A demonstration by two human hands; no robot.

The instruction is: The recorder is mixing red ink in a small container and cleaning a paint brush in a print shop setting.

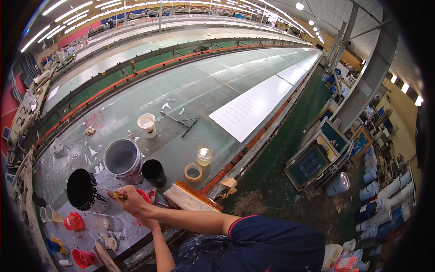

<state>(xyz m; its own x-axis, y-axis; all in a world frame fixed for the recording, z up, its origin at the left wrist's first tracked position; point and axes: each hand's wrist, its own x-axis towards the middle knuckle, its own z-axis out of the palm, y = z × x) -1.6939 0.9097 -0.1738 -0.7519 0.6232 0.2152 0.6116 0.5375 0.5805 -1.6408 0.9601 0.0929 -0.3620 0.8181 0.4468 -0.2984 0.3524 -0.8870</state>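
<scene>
My right hand [129, 201] is closed round the yellow-and-black handle [119, 195] of a slim tool, whose thin shaft points left toward a black bucket [80, 188] with smeared white sides. Below my right forearm, my left hand [147, 221] grips a red cup [145, 196]; the forearm covers most of both. Just beyond my hands stand a grey paint-coated bucket [122, 157] and a smaller black cup [154, 172]. A roll of tan tape [193, 172] lies next to a clear cup of yellowish liquid [204, 156].
Farther up the long table [190, 99] are a white tub [147, 124], a thin rod tool [176, 119] and white printed sheets [253, 106]. A wooden-framed squeegee [192, 197] rests on the near edge. Red tubs [74, 221] stand left. Framed screens [308, 163] and pails line the right aisle.
</scene>
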